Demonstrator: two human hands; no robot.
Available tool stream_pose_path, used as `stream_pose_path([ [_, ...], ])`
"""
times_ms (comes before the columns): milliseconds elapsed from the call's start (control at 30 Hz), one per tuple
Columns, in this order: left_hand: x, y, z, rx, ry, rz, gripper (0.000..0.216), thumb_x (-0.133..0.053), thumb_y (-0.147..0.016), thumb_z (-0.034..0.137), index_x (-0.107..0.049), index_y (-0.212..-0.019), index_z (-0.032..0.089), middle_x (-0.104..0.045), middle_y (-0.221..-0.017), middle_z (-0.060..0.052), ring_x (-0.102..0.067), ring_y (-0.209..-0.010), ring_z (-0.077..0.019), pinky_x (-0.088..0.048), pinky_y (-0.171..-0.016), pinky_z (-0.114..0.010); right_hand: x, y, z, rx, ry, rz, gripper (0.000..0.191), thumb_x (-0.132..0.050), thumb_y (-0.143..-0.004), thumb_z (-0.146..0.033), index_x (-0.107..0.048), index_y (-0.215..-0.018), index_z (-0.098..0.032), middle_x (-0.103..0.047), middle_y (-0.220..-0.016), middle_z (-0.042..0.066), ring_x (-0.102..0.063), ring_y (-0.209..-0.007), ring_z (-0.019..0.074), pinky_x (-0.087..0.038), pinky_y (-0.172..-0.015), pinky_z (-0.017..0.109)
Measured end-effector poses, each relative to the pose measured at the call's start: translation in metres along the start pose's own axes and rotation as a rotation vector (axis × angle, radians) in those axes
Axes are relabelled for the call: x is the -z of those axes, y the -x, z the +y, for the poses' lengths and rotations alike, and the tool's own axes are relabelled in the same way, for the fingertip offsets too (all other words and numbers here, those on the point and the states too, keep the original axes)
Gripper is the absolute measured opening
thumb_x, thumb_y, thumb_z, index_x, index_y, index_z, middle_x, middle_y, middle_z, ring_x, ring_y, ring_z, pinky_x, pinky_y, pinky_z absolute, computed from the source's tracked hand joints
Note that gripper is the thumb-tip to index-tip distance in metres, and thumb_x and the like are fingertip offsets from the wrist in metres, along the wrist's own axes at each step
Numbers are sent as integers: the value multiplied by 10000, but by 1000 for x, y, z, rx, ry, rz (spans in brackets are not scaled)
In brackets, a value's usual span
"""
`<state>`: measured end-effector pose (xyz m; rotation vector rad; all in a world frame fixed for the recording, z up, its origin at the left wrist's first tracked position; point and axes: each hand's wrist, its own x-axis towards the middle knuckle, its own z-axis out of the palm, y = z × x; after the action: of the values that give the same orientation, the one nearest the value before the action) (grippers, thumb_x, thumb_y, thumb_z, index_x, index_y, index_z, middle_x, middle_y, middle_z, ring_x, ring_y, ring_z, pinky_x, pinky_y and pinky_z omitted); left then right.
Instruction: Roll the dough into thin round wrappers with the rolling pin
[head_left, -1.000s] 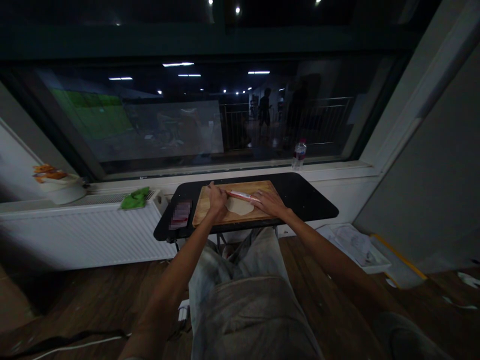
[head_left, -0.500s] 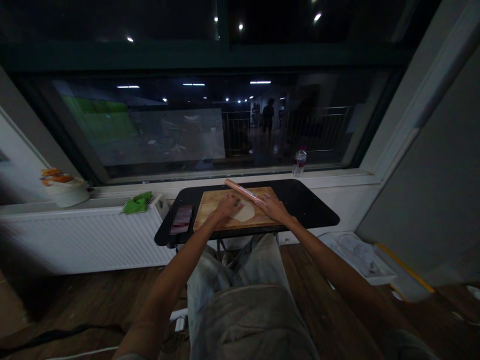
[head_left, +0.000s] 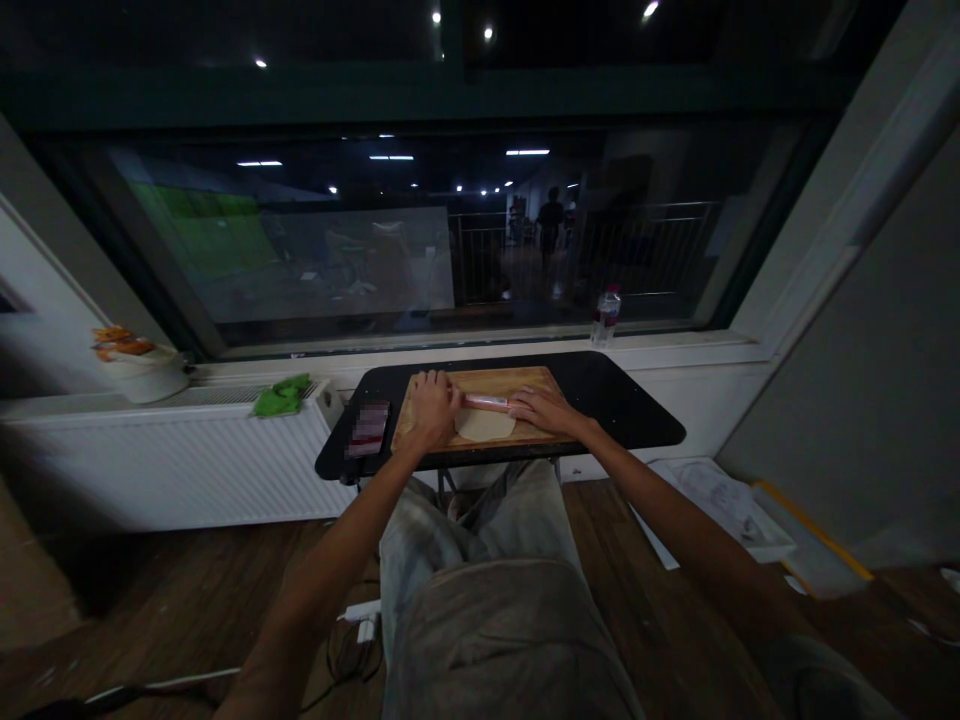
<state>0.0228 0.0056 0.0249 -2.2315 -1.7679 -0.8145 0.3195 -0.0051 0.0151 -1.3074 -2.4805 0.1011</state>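
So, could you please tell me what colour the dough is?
The dough is pale cream, seen in the head view.

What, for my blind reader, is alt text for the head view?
A person's left grip and right grip lie on a reddish rod along a pale dough-like sheet, on a wooden board on a black table by a window.

From my distant station, the widest open stretch is the black surface [head_left: 622, 410] right of the wooden board [head_left: 517, 379], beyond the right grip [head_left: 545, 408]. At left, a flat rectangular item [head_left: 368, 430] leaves a narrow gap beside the board. The rolling pin [head_left: 486, 402], spanning both grips, bars the board's middle; behind, an upright bottle [head_left: 606, 316] and the window [head_left: 337, 285] limit passage.
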Motion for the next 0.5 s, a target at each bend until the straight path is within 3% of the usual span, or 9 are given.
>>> stream_pose_path([
  [67, 7, -4, -2, -79, -17, -4, 334, -533, -1123, 379, -728, -1303, 176, -698, -1408, -220, -589, -1369, -404, -467, -1188, -568, 2, -4, 3, 19, 9, -26, 408, -568, -1166, -482, -751, -1446, -249, -757, -1461, 113, -673, -1398, 300, -487, -1219, 440],
  [167, 7, -3, -4, -197, 68, -128, 311, -632, -1105, 408, -742, -1309, 201, -683, -1415, -185, -584, -1373, -365, -475, -1204, -532, 4, -5, 5, 16, -10, -38, 398, -555, -1167, -458, -748, -1436, -237, -759, -1441, 127, -700, -1336, 298, -516, -1194, 455],
  [333, 0, 24, -6, -495, 201, -190, 419, -788, -1025, 529, -798, -1357, 273, -677, -1501, -132, -579, -1436, -347, -439, -1281, -554, 4, -1, 5, 14, -58, -23, 403, -515, -1176, -426, -736, -1437, -213, -751, -1455, 139, -680, -1368, 296, -515, -1209, 457],
  [500, -2, 35, -14, -570, 276, -305, 365, -798, -1034, 460, -822, -1357, 292, -750, -1488, -88, -602, -1491, -313, -438, -1315, -504, 6, 1, 4, -9, -72, -20, 408, -516, -1178, -451, -740, -1429, -219, -760, -1451, 131, -688, -1362, 301, -521, -1205, 461],
])
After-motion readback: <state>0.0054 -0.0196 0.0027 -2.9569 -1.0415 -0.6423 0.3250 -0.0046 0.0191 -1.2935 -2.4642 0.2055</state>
